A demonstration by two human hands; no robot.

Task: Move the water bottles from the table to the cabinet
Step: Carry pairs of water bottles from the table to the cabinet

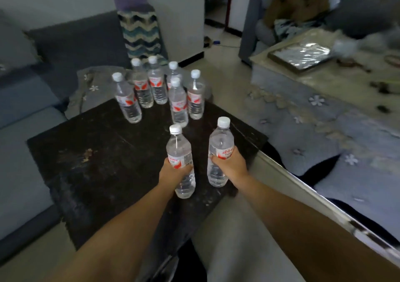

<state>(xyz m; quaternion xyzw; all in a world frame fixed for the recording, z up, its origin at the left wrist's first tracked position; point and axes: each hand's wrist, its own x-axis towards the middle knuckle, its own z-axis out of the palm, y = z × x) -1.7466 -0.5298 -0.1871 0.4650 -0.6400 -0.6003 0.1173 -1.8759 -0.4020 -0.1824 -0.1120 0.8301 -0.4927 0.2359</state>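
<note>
My left hand [173, 172] grips a clear water bottle [180, 149] with a white cap and red-and-white label, fingers curled round its middle. My right hand [229, 162] grips a second such bottle [220, 143] the same way. Both bottles are upright over the near right part of the dark table [97, 158]; whether their bases touch it I cannot tell. Several more bottles [155, 87] of the same kind stand in a cluster at the table's far side. No cabinet is in view.
A grey sofa [32, 100] runs along the left and back of the table. A zigzag-patterned throw [140, 35] hangs behind the bottles. To the right lie a flowered grey rug [324, 126] and a low table [281, 65] with a foil-covered tray [300, 53]. A doorway [218, 5] opens at the back.
</note>
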